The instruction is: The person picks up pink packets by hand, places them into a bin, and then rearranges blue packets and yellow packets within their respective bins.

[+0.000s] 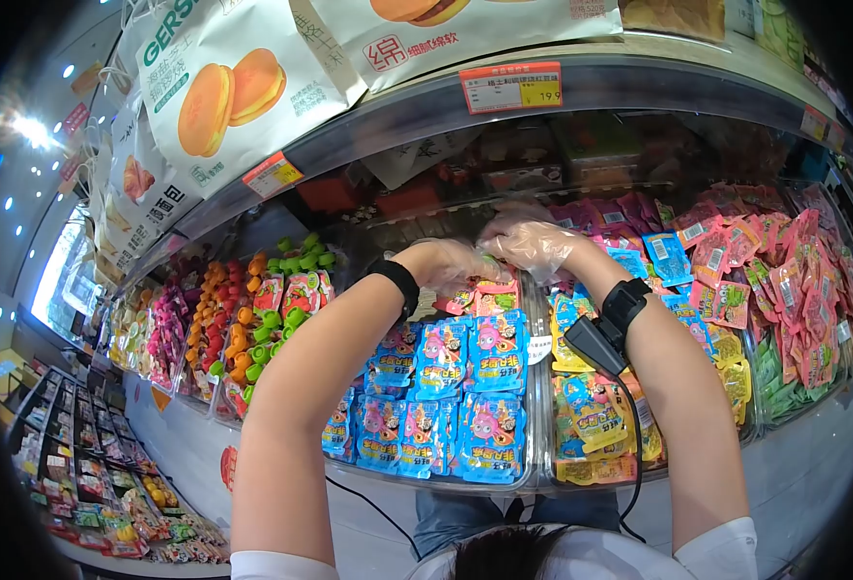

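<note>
The gloved left hand (452, 263) and gloved right hand (531, 240) come close together toward the back of a clear bin (538, 425), fingers partly curled; whether either grips anything, I cannot tell. Pink packets (496, 298) lie just below the left hand, behind rows of blue packets (497, 353), with yellow packets (591, 416) to the right.

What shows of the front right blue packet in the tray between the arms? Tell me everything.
The blue packet looks like glossy plastic, printed with a pink cartoon figure and characters. It seems sealed, face toward the camera, at the front right of the clear tray, with other blue packets behind and to its left. Neither left hand nor right hand touches it.
</note>
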`<state>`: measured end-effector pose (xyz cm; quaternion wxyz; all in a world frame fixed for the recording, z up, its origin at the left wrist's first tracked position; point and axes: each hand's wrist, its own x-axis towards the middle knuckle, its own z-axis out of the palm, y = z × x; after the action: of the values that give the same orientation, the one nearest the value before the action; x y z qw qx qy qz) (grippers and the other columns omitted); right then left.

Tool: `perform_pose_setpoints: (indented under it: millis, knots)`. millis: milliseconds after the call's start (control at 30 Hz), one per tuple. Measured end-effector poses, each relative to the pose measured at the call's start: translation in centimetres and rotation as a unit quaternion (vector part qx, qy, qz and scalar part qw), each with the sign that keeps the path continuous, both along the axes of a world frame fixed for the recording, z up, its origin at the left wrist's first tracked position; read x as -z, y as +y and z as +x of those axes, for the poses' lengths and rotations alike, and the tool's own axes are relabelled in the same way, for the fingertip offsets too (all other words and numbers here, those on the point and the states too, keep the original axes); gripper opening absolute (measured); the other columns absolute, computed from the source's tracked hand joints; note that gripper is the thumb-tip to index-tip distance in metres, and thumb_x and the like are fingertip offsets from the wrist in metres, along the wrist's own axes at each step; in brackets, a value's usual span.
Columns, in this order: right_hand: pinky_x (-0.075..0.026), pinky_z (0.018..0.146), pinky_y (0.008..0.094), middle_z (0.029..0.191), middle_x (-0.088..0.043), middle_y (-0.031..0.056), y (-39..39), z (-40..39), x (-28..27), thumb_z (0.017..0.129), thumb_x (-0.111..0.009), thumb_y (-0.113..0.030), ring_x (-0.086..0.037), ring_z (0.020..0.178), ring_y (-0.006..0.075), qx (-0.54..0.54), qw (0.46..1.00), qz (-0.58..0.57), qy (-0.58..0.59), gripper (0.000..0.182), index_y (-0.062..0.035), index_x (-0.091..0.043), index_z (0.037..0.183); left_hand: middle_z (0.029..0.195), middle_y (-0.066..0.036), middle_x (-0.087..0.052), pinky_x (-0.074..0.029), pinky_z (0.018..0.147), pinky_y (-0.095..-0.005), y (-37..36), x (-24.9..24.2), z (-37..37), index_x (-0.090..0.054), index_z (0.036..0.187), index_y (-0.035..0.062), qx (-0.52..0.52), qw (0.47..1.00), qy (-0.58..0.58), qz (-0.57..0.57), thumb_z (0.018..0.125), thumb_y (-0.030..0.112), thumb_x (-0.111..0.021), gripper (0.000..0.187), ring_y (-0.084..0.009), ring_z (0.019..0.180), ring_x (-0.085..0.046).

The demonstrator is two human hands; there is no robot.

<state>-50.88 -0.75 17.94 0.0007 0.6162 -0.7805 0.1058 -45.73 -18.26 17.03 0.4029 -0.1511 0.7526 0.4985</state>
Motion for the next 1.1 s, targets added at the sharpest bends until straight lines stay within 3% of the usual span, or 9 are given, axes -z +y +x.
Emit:
perform_pose_setpoints:
  millis: [167,233,333,467,567,633,733,867,1100]
  knots:
    - [-0.027,0.106,0.0408,0.122,-0.054,0.0083,0.0,0.3,-0.4,0.085,-0.047,-0.025,-0.041,0.121,0.0331,0.036,0.995,-0.005,-0.091,0.031,-0.014,-0.059,0.11,0.107,-0.004,-0.06,-0.045,0.079,-0.0269,1.9,-3.4,1.1,-0.056,0.111,0.0027,0.013,0.984,0.05,-0.172,0.081,0.032,-0.068,0.043,-0.0135,0.091,-0.055]
    - [-0.028,0.106,0.0422,0.119,-0.055,0.0092,-0.1,-0.3,0.4,0.08,-0.052,-0.021,-0.043,0.12,0.0333,-0.014,1.0,-0.004,0.015,0.028,-0.0128,-0.06,0.106,0.095,-0.005,-0.059,-0.044,0.071,-0.0293,0.4,-1.5,-0.3,-0.056,0.111,0.0045,0.28,0.901,0.146,-0.296,0.079,0.041,-0.067,0.05,-0.015,0.085,-0.052]
    - [-0.027,0.106,0.0434,0.115,-0.056,0.0095,-0.1,-0.4,0.6,0.068,-0.061,-0.016,-0.043,0.119,0.034,-0.02,0.999,-0.02,0.022,0.033,-0.0121,-0.06,0.101,0.092,-0.006,-0.056,-0.044,0.066,-0.0329,2.1,-2.1,0.5,-0.056,0.113,0.0073,0.104,0.952,0.078,-0.276,0.079,0.045,-0.065,0.052,-0.0158,0.082,-0.05]
    - [-0.025,0.108,0.0435,0.113,-0.056,0.0103,-0.2,-0.6,0.7,0.057,-0.067,-0.011,-0.046,0.117,0.0323,-0.029,0.999,-0.019,0.019,0.042,-0.0116,-0.06,0.099,0.085,-0.013,-0.06,-0.045,0.063,-0.0343,3.6,-3.8,1.7,-0.062,0.092,-0.001,0.108,0.946,0.104,-0.287,0.079,0.044,-0.063,0.046,-0.0206,0.069,-0.054]
    - [-0.024,0.108,0.0435,0.112,-0.057,0.0106,-0.6,-1.1,1.6,0.05,-0.069,-0.01,-0.049,0.113,0.0295,-0.028,0.999,-0.037,-0.006,0.05,-0.0114,-0.061,0.099,0.102,-0.014,-0.061,-0.046,0.074,-0.0355,2.8,-3.0,1.5,-0.059,0.108,0.0049,0.222,0.944,0.139,-0.2,0.081,0.04,-0.063,0.044,-0.0214,0.088,-0.056]
    - [-0.024,0.109,0.0434,0.111,-0.057,0.0105,-0.6,-1.1,1.8,0.051,-0.068,-0.009,-0.05,0.111,0.0273,-0.027,0.999,-0.047,0.001,0.049,-0.0112,-0.06,0.099,0.102,-0.003,-0.062,-0.044,0.078,-0.0323,1.9,-1.7,0.9,-0.058,0.111,0.0119,0.052,0.995,0.016,-0.08,0.08,0.046,-0.063,0.046,-0.0162,0.092,-0.054]
    - [-0.023,0.109,0.0435,0.111,-0.057,0.0095,-0.7,-1.2,1.8,0.051,-0.069,-0.011,-0.05,0.111,0.0274,-0.035,0.998,-0.051,0.007,0.051,-0.0125,-0.06,0.101,0.12,-0.01,-0.055,-0.041,0.09,-0.0413,1.0,-0.5,0.2,-0.049,0.124,0.0108,0.053,0.998,-0.036,0.014,0.081,0.043,-0.064,0.056,-0.0226,0.104,-0.053]
    - [-0.023,0.109,0.0433,0.113,-0.056,0.0082,-0.5,-0.9,1.3,0.052,-0.07,-0.011,-0.049,0.114,0.0278,-0.035,0.999,-0.03,0.01,0.052,-0.0135,-0.059,0.103,0.111,-0.009,-0.06,-0.04,0.084,-0.0414,1.9,-1.8,0.6,-0.057,0.114,0.0084,0.023,0.997,-0.071,-0.03,0.077,0.045,-0.067,0.053,-0.0196,0.1,-0.053]
    - [-0.023,0.109,0.0424,0.117,-0.055,0.0076,-0.5,-0.5,1.2,0.056,-0.069,-0.01,-0.044,0.119,0.0288,-0.004,1.0,-0.027,-0.005,0.049,-0.0127,-0.059,0.104,0.098,0.001,-0.063,-0.044,0.071,-0.0344,1.7,-0.2,-0.1,-0.064,0.102,0.0122,0.084,0.977,0.066,-0.186,0.08,0.039,-0.066,0.034,-0.0127,0.087,-0.056]
